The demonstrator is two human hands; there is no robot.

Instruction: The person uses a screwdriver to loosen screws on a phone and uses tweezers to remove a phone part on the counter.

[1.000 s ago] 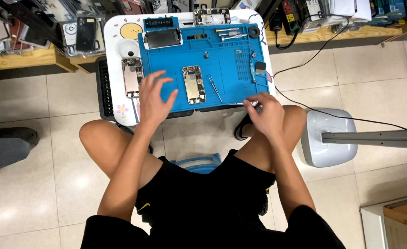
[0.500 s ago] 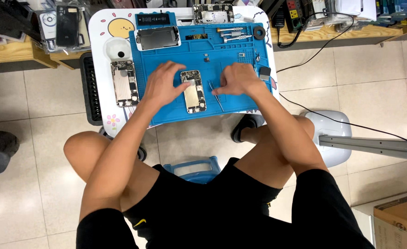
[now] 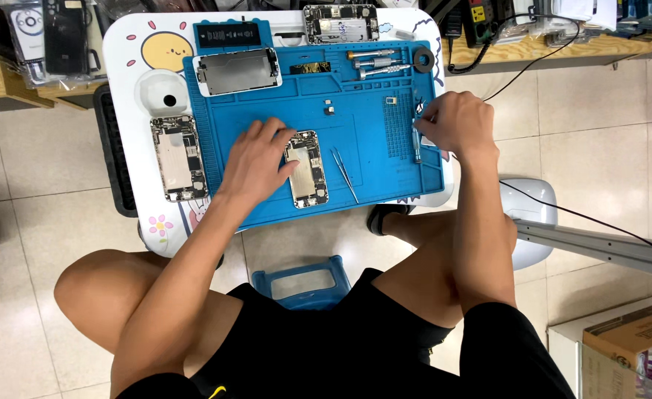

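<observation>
My left hand (image 3: 256, 164) rests on the blue work mat (image 3: 370, 185), its thumb and fingers touching the left side of an opened phone body (image 3: 307, 168). A pair of tweezers (image 3: 344, 176) lies just right of that phone. My right hand (image 3: 455, 124) is at the mat's right edge, fingers closed around a small dark part next to a screwdriver (image 3: 416, 144) lying there; what the fingers pinch is too small to tell. A second opened phone (image 3: 177, 157) lies on the white table left of the mat.
A phone screen (image 3: 237, 71), several screwdrivers (image 3: 374, 63) and a tape roll (image 3: 423, 58) sit along the mat's far edge. Another phone frame (image 3: 339, 23) lies behind it. A wooden shelf (image 3: 562, 46) with cables stands far right, a blue stool (image 3: 300, 284) below me, a cardboard box (image 3: 629, 340) at lower right.
My right hand moved from the mat's middle near the tweezers to its right edge. My left hand stays by the opened phone.
</observation>
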